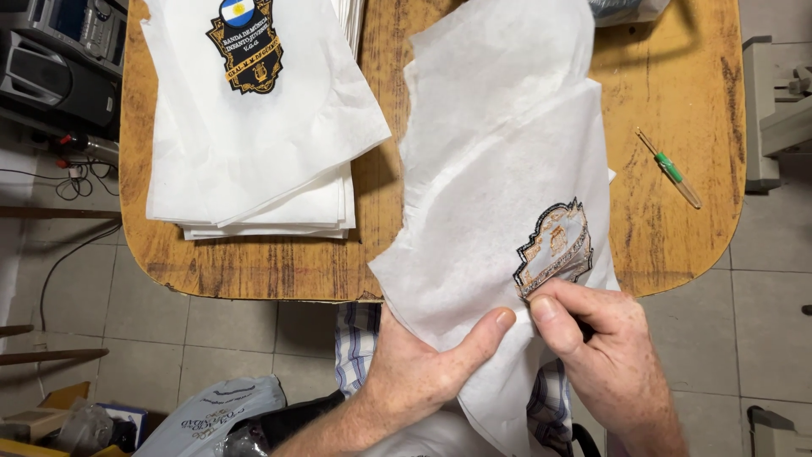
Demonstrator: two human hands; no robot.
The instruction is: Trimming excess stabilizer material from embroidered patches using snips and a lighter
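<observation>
Both hands are pinching the white fabric sheet [499, 169] at the wooden table's [254, 267] near edge, left hand [414, 372] gripping with the thumb on top, right hand [605, 355] fingers closed right below the embroidered badge [556, 247].

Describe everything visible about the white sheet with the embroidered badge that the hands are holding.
The white sheet looks like thin, fibrous non-woven fabric, crumpled and draped from the wooden table over its near edge. Near its lower right sits a shield-shaped badge, seen from the back, with black outline and pale gold stitching. The left hand grips its lower edge, thumb on top; the right hand pinches at the badge's bottom edge.
</observation>
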